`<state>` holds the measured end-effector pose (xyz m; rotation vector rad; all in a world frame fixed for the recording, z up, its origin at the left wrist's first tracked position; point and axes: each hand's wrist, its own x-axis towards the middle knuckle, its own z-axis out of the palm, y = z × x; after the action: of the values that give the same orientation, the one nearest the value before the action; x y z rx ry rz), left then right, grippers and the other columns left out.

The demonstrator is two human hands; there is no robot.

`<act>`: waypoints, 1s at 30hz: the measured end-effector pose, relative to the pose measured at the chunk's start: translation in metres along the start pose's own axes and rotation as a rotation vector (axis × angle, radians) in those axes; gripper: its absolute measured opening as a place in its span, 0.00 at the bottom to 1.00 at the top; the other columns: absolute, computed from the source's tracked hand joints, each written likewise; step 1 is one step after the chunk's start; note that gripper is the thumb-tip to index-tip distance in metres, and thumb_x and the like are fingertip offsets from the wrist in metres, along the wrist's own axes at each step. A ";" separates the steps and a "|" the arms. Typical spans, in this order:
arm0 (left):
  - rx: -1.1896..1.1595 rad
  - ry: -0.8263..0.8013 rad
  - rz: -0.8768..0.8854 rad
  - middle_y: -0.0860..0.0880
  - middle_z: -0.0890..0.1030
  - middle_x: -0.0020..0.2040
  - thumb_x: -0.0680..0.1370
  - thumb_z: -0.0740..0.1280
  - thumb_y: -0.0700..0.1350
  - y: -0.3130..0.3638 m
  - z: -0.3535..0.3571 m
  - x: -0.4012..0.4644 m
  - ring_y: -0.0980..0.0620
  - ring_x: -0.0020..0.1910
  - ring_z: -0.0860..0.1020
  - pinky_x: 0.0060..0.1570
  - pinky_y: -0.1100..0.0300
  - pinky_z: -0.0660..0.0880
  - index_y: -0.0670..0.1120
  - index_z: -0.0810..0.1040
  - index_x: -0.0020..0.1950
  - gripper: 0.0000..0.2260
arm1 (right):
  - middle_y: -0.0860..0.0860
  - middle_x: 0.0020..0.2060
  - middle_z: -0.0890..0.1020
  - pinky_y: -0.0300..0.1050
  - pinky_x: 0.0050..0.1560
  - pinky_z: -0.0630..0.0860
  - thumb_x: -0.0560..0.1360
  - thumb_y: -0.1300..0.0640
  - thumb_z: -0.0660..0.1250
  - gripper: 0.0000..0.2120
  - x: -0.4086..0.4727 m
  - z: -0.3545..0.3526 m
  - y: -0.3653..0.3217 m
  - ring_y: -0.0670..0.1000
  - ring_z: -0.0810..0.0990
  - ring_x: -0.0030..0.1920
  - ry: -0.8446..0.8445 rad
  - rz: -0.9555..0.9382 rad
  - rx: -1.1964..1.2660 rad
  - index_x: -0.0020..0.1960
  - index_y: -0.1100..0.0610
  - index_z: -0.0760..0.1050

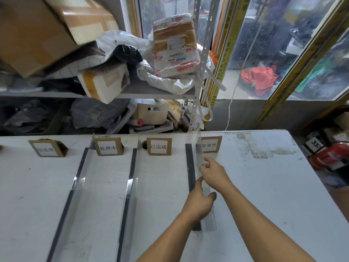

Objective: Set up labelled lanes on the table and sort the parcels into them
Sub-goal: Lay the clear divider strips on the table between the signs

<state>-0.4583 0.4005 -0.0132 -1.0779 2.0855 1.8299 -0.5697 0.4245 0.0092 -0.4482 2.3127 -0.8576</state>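
Observation:
Several cardboard label cards stand along the far edge of the white table (pixel 264 186); the rightmost card (pixel 210 144) is partly behind a clear divider strip (pixel 199 148). Dark strips with clear upright dividers mark the lanes: one at the left (pixel 75 184), one in the middle (pixel 128 186), one on the right (pixel 190 167). My right hand (pixel 212 172) pinches the top edge of the right clear divider. My left hand (pixel 199 201) grips the same divider lower down, nearer to me. No parcel lies on the table.
Behind the table a metal shelf (pixel 143 91) carries a taped parcel (pixel 174 46), a white foam box (pixel 105 82), bags and a big carton (pixel 37 29). Clutter sits under the shelf. Red objects (pixel 328 154) lie off the table's right edge.

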 end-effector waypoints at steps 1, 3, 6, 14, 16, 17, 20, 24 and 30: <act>-0.008 0.002 -0.001 0.49 0.68 0.76 0.80 0.64 0.54 0.000 0.000 0.001 0.45 0.71 0.72 0.64 0.52 0.72 0.60 0.50 0.79 0.32 | 0.55 0.68 0.77 0.41 0.53 0.68 0.81 0.53 0.60 0.24 0.001 0.000 0.001 0.50 0.75 0.54 -0.003 0.003 -0.001 0.77 0.53 0.64; -0.013 0.006 -0.008 0.48 0.67 0.77 0.80 0.65 0.56 0.001 -0.002 0.002 0.44 0.72 0.70 0.66 0.50 0.71 0.59 0.50 0.79 0.33 | 0.54 0.68 0.77 0.42 0.54 0.68 0.81 0.51 0.61 0.25 0.001 -0.001 0.003 0.51 0.76 0.56 -0.007 0.016 0.002 0.77 0.53 0.64; -0.016 0.011 0.000 0.48 0.65 0.78 0.80 0.64 0.56 0.001 -0.008 0.001 0.44 0.74 0.68 0.68 0.50 0.69 0.58 0.50 0.80 0.33 | 0.54 0.69 0.76 0.45 0.59 0.69 0.81 0.48 0.62 0.26 -0.001 -0.002 0.002 0.55 0.76 0.65 0.018 0.033 0.011 0.77 0.53 0.63; -0.055 0.189 0.174 0.50 0.75 0.68 0.81 0.64 0.54 0.011 -0.059 -0.018 0.53 0.60 0.76 0.53 0.60 0.78 0.56 0.61 0.76 0.24 | 0.54 0.73 0.72 0.54 0.69 0.70 0.81 0.47 0.63 0.26 -0.032 0.009 -0.053 0.55 0.70 0.72 0.329 -0.270 -0.041 0.76 0.54 0.65; -0.094 0.245 0.223 0.51 0.76 0.65 0.81 0.64 0.55 0.014 -0.083 -0.027 0.56 0.56 0.76 0.45 0.67 0.74 0.57 0.63 0.75 0.23 | 0.53 0.72 0.73 0.54 0.69 0.72 0.81 0.47 0.63 0.26 -0.042 0.022 -0.080 0.54 0.71 0.71 0.314 -0.356 -0.023 0.76 0.53 0.65; -0.105 0.270 0.248 0.51 0.77 0.64 0.81 0.64 0.54 0.016 -0.098 -0.033 0.57 0.56 0.77 0.44 0.68 0.74 0.57 0.65 0.74 0.22 | 0.52 0.72 0.73 0.54 0.68 0.72 0.81 0.47 0.62 0.26 -0.048 0.029 -0.094 0.53 0.72 0.71 0.301 -0.396 -0.013 0.76 0.52 0.65; -0.101 0.346 0.321 0.53 0.79 0.60 0.82 0.63 0.51 0.014 -0.149 -0.056 0.58 0.55 0.78 0.47 0.65 0.76 0.57 0.68 0.71 0.17 | 0.52 0.71 0.74 0.47 0.67 0.71 0.80 0.47 0.63 0.26 -0.070 0.058 -0.139 0.50 0.73 0.69 0.269 -0.489 0.022 0.76 0.52 0.66; -0.107 0.450 0.359 0.58 0.80 0.53 0.82 0.62 0.55 -0.005 -0.232 -0.097 0.62 0.51 0.78 0.44 0.65 0.76 0.60 0.69 0.67 0.14 | 0.52 0.69 0.76 0.46 0.67 0.71 0.80 0.50 0.64 0.26 -0.106 0.111 -0.198 0.50 0.75 0.67 0.225 -0.558 0.023 0.76 0.54 0.67; -0.018 0.656 0.334 0.60 0.78 0.50 0.81 0.64 0.51 -0.084 -0.382 -0.175 0.67 0.45 0.76 0.41 0.71 0.71 0.57 0.75 0.62 0.10 | 0.49 0.65 0.78 0.42 0.58 0.73 0.80 0.47 0.63 0.24 -0.164 0.244 -0.281 0.49 0.77 0.62 0.091 -0.590 0.024 0.74 0.51 0.68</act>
<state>-0.1551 0.1229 0.1072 -1.5813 2.7558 1.7913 -0.2599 0.1878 0.1256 -1.1354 2.2729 -1.1942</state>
